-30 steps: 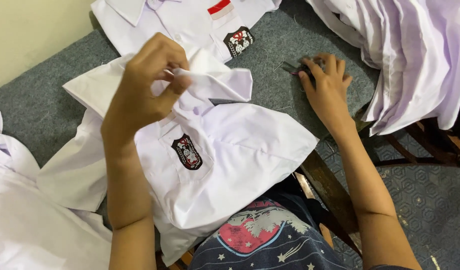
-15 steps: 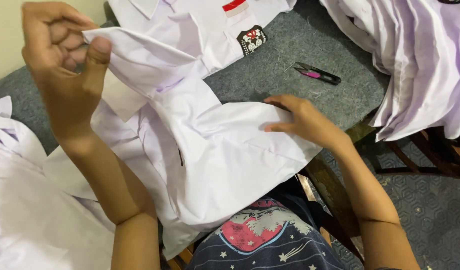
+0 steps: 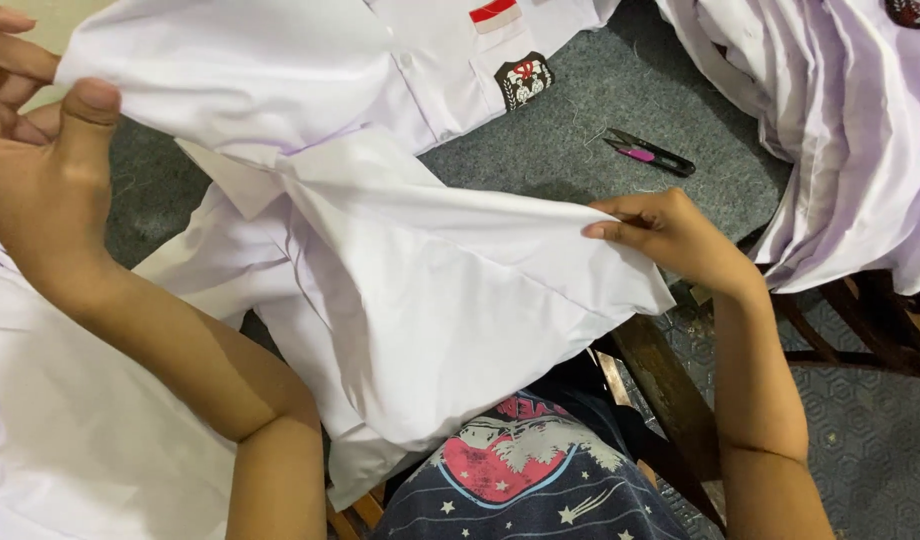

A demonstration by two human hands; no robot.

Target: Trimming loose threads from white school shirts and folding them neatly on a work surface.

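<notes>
A white shirt (image 3: 420, 290) is spread across my lap and the grey surface. My left hand (image 3: 35, 170) is raised at the far left and pinches one edge of the shirt between thumb and fingers. My right hand (image 3: 670, 240) grips the opposite edge near the middle right, so the cloth is stretched between them. A small pink and black thread snipper (image 3: 648, 153) lies on the grey carpet just beyond my right hand, untouched.
Another white shirt with a dark chest badge (image 3: 450, 60) lies at the top. A pile of white shirts (image 3: 840, 130) hangs at the right, another (image 3: 70, 440) sits at the lower left. Dark wooden furniture legs (image 3: 670, 400) stand below my right arm.
My right hand left the snipper on the carpet and took hold of the shirt's edge. My left hand lifted its edge up and to the left, and the badge side turned under.
</notes>
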